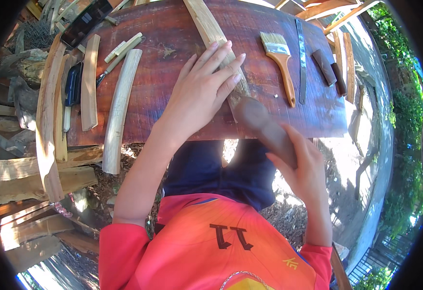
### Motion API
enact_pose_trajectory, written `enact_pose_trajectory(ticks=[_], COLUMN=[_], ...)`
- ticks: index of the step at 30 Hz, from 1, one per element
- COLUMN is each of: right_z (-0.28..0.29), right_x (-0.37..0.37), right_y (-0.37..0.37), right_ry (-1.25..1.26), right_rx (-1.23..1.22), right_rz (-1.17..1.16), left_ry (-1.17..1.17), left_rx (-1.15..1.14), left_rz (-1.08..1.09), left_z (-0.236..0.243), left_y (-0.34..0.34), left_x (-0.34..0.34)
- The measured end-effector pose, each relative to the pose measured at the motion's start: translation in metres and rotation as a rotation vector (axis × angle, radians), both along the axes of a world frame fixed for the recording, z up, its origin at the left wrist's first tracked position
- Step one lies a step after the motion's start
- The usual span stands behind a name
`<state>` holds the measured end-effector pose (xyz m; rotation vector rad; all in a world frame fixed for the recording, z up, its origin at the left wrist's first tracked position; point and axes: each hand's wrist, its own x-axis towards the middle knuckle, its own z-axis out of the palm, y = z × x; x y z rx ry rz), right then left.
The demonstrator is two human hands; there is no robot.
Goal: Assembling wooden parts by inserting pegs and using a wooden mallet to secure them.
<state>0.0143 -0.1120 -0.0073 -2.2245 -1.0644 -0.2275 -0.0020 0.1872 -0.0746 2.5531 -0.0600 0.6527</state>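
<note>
A long pale wooden strip (204,19) lies across the reddish-brown table (160,67), running from the far edge toward me. My left hand (194,94) rests flat on the strip with its fingers stretched out, holding nothing. In my right hand (304,162), closed around it, is a brown club-shaped tool with a rounded head (264,123). Motion blurs this tool, so its exact kind is unclear. Its head is over the strip's near end, close to the table's front edge; whether it touches the wood I cannot tell.
Right of the strip lie a paintbrush (283,65), a flat metal blade (301,60) and brown cylindrical pieces (324,68). On the left are several wooden strips (122,106), a wooden-handled tool (123,60), a black-handled tool (73,84) and a dark device (86,21).
</note>
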Motion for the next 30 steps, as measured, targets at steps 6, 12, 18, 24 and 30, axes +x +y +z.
enact_pose_trajectory(ticks=[6, 12, 18, 24, 30], right_z=[0.018, 0.002, 0.003, -0.019, -0.025], right_x=[-0.009, 0.002, -0.010, -0.010, -0.018], right_y=[-0.005, 0.006, -0.008, -0.012, -0.021], right_ry=[0.340, 0.117, 0.339, 0.092, 0.005], right_rx=[0.467, -0.239, 0.404, -0.252, 0.326], right_rz=[-0.174, -0.009, 0.134, -0.051, 0.032], left_ry=[-0.007, 0.012, 0.020, 0.003, -0.020], left_rx=[-0.011, 0.010, 0.006, 0.011, -0.002], left_rz=[-0.012, -0.010, 0.008, 0.011, -0.004], left_z=[-0.002, 0.001, 0.001, 0.000, -0.002], left_y=[-0.001, 0.001, -0.001, -0.001, -0.001], left_x=[0.000, -0.001, -0.002, -0.001, -0.001])
